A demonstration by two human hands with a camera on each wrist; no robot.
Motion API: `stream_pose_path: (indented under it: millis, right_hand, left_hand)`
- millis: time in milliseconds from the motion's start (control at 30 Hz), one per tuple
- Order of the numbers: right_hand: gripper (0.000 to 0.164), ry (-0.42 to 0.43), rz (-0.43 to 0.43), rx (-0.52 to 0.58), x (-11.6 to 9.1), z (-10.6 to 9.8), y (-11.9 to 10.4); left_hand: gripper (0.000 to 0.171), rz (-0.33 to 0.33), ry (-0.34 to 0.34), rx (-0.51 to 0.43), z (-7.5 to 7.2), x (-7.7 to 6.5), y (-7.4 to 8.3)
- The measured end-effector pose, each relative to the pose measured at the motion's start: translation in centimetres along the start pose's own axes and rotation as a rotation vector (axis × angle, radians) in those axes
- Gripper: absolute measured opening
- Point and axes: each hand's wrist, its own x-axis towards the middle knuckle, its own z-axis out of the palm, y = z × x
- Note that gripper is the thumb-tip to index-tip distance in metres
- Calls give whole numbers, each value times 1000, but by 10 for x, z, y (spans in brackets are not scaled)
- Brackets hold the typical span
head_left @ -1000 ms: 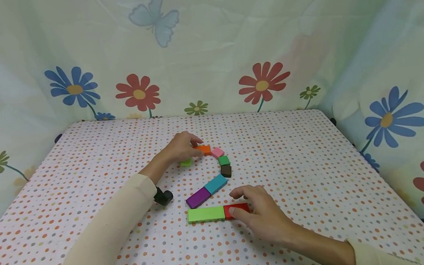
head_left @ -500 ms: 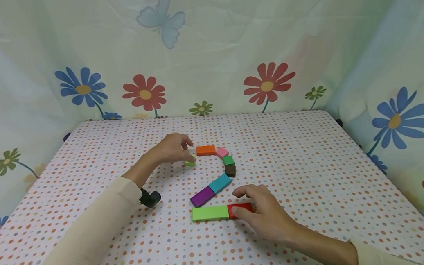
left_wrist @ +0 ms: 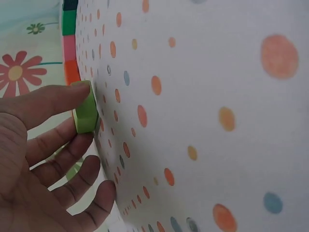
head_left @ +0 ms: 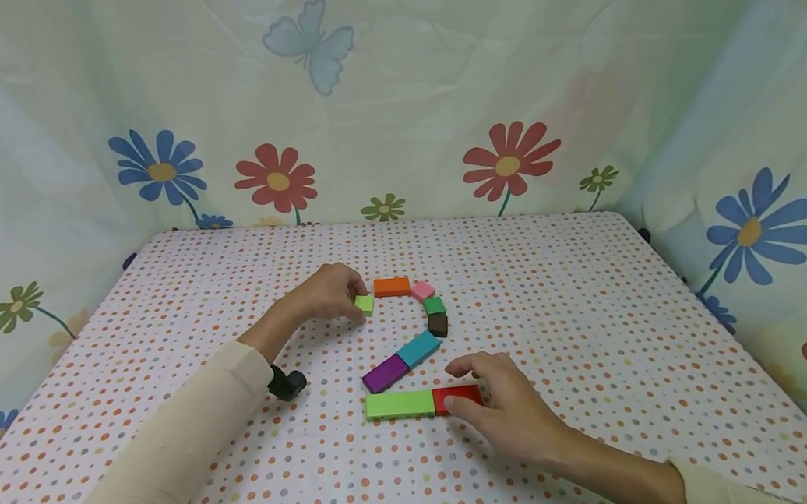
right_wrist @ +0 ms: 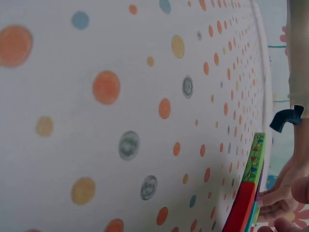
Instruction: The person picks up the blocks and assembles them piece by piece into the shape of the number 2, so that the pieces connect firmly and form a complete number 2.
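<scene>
Between thumb and fingers, my left hand (head_left: 329,292) pinches a small light green block (head_left: 365,305), just left of an orange block (head_left: 392,287). The left wrist view shows the thumb on one side of this small block (left_wrist: 86,113) and fingertips on the other. My right hand (head_left: 505,405) lies relaxed at a red block (head_left: 445,396), its thumb tip over the block's right part and the other fingers loosely bent. The red block abuts a long light green block (head_left: 400,405), which has a printed side (right_wrist: 254,159) in the right wrist view.
A curve of blocks runs from the orange one through pink (head_left: 422,290), dark green (head_left: 434,306) and dark brown (head_left: 438,325) to blue (head_left: 420,349) and purple (head_left: 385,373). A dotted cloth (head_left: 554,296) covers the table, with a flowered curtain (head_left: 404,64) behind.
My left hand has left the orange block, moved left and taken hold of the small light green block. My right hand has stayed at the red block. The head view has shifted slightly.
</scene>
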Motion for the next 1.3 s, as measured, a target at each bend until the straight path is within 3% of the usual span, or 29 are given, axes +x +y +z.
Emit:
stream_pose_path:
  millis: [200, 967, 1300]
  right_hand:
    - [32, -6, 20, -11, -2, -1, 1]
    - [40, -4, 27, 44, -8, 4, 9]
    - [42, -6, 35, 29, -9, 5, 10]
  left_hand:
    - [24, -17, 24, 2, -1, 1, -2]
    - [28, -104, 103, -49, -4, 13, -7]
    - [28, -109, 175, -13, 1, 13, -4]
